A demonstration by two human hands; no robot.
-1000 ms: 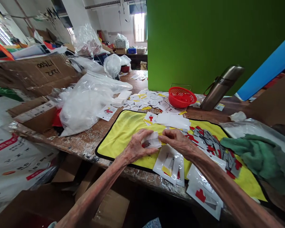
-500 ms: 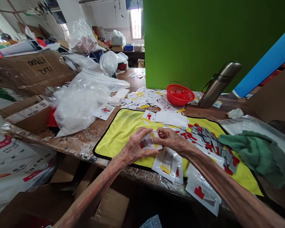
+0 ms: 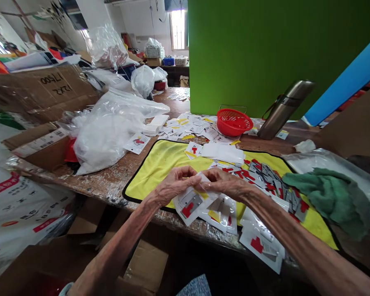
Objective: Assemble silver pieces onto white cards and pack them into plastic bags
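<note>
Both my hands pinch the top of a small clear-and-white packet (image 3: 189,203) with a red-and-grey piece inside. My left hand (image 3: 177,185) has thumb and fingers closed on its upper left edge. My right hand (image 3: 226,183) grips the upper right side, its fingertips partly hidden. Beneath lies a yellow cloth (image 3: 156,164) with a black border. Filled packets (image 3: 223,211) overlap just right of the held one, and more packets (image 3: 262,242) hang over the table's front edge. A heap of red-and-grey pieces (image 3: 268,181) and a stack of white packets (image 3: 223,153) lie beyond my right hand.
A red plastic basket (image 3: 234,123) and a steel thermos (image 3: 285,111) stand before a green panel (image 3: 265,53). A green cloth (image 3: 329,197) lies at right. A large plastic bag (image 3: 107,127) and cardboard box (image 3: 40,88) fill the left. Loose printed cards (image 3: 197,125) cover the back.
My hands have tipped the packet so it now hangs downward, its red-and-grey piece showing at the bottom. My left hand has shifted from the packet's side to its upper edge.
</note>
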